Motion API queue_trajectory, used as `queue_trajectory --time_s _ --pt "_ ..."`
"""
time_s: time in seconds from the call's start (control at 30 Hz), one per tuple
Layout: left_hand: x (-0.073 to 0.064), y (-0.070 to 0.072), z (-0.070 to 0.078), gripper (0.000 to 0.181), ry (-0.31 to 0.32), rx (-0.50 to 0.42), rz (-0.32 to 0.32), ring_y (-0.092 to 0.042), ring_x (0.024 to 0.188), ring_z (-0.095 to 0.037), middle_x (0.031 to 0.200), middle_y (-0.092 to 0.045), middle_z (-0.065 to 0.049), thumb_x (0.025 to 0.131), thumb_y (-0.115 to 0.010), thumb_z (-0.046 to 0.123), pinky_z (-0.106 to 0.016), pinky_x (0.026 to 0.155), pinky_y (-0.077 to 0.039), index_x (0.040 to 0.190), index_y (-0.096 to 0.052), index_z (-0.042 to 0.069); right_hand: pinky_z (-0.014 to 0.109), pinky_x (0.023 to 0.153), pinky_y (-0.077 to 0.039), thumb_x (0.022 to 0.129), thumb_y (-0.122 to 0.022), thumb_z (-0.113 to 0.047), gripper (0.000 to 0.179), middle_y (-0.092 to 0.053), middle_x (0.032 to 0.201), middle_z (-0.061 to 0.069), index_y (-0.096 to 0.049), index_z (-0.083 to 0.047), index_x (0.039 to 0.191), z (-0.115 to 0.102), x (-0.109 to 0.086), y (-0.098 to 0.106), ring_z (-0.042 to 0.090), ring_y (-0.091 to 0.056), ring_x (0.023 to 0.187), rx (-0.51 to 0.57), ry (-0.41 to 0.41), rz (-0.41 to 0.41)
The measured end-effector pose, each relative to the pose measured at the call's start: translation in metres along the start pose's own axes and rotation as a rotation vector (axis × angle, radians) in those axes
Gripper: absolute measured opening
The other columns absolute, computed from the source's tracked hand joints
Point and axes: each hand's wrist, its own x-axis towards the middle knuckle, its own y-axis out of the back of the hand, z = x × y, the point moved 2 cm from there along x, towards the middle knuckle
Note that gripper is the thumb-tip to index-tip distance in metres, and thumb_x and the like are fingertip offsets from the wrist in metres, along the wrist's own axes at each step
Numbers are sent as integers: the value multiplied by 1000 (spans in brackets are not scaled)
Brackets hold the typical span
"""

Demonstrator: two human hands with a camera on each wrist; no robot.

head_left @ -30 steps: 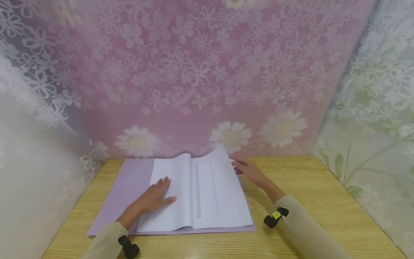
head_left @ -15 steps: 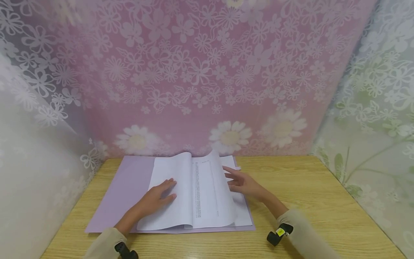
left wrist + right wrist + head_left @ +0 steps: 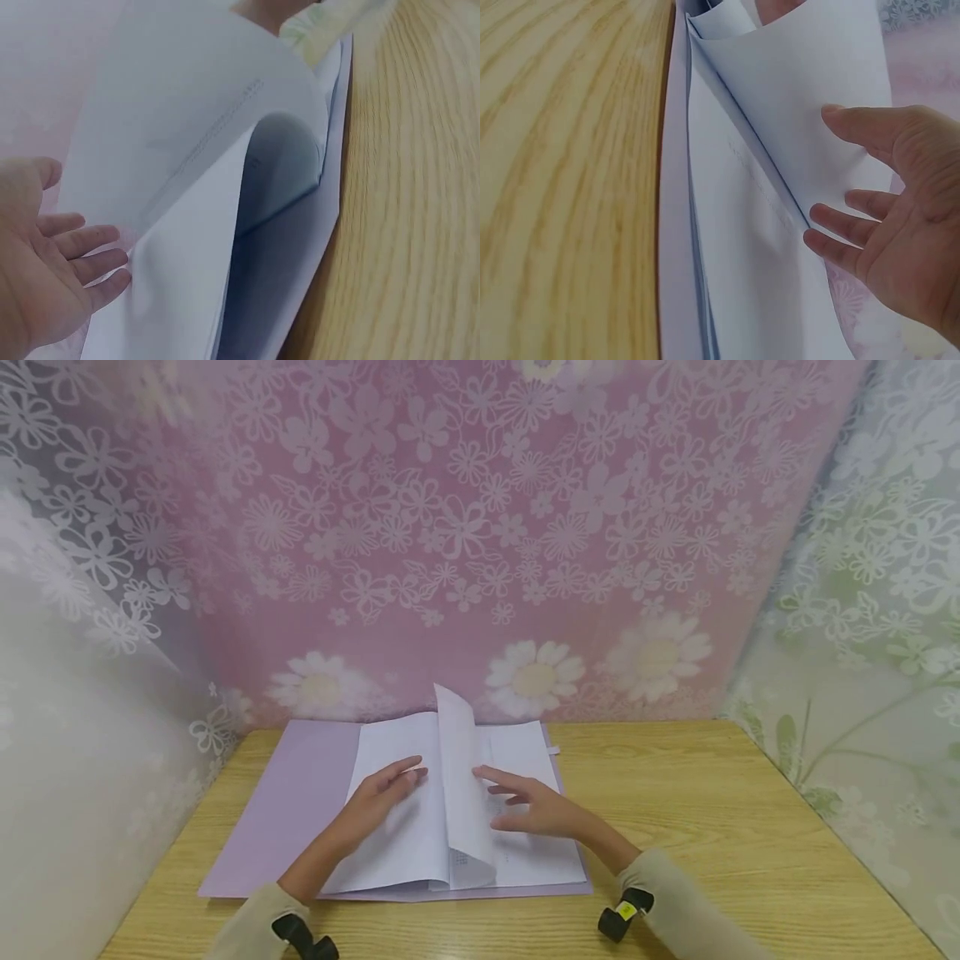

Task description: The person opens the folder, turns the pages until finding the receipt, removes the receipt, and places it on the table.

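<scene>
A lilac folder [image 3: 292, 802] lies spread on the table, with white printed sheets inside. One page [image 3: 459, 785] stands curled up near the fold, partway over from the right side. My right hand [image 3: 538, 807] is just right of that page, fingers spread, its index fingertip at the page's face. In the right wrist view the thumb and fingers of my right hand [image 3: 900, 202] appear loosely extended beside the raised page [image 3: 802, 82]. Over the left-hand sheets [image 3: 405, 856] is my left hand [image 3: 375, 803], fingers loosely extended and gripping nothing; contact with the paper is unclear.
The wooden table [image 3: 720, 827] extends to the right of the folder and along its front. Behind it hangs a pink flowered backdrop [image 3: 480, 568], with pale flowered sides left and right. A small white tab [image 3: 553, 750] sticks out at the folder's right edge.
The page has swung from the right side to near upright at the fold. My right hand has moved left along with it. My left hand has shifted slightly right and up.
</scene>
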Motion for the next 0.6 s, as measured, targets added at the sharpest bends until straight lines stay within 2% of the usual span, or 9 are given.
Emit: queue_trajectory --time_s 0.13,0.23,0.3,0.37,0.5,0.6 --pt "1 -2 3 58 53 -94 15 -48 143 -36 152 -51 -21 110 -44 37 -49 119 -39 157 -36 5 57 109 -48 97 -72 -26 74 -25 170 11 -35 -19 160 -4 1 -5 36 -51 141 -59 -1 -4" --pt "1 -1 5 62 91 -125 49 -44 145 -39 158 -43 -23 109 -44 41 -51 120 -36 159 -32 5 57 107 -49 96 -72 -26 71 -26 169 15 -39 -17 158 -8 2 -8 37 -52 140 -92 6 -5" --pt "1 1 6 65 111 -119 74 -42 147 -39 160 -40 -23 108 -48 40 -54 121 -34 160 -30 5 57 107 -49 96 -72 -26 70 -27 168 16 -40 -16 158 -10 3 -9 38 -52 140 -102 12 -6" --pt "1 4 6 67 132 -102 97 -45 145 -37 160 -40 -23 105 -55 37 -54 120 -36 161 -29 7 57 107 -49 96 -72 -27 70 -29 168 15 -40 -17 158 -12 4 -10 38 -52 139 -106 16 -10" --pt "2 10 5 73 167 -61 127 -60 129 -32 152 -49 -25 100 -65 28 -47 110 -47 161 -29 9 57 107 -49 97 -72 -28 70 -32 167 11 -40 -15 158 -14 5 -12 38 -53 139 -100 38 -21" --pt "2 14 3 74 186 -1 152 -61 126 -34 148 -53 -26 99 -67 23 -46 106 -50 160 -29 6 55 107 -50 97 -71 -27 70 -36 166 8 -40 -15 158 -14 7 -13 36 -54 138 -107 51 -24"
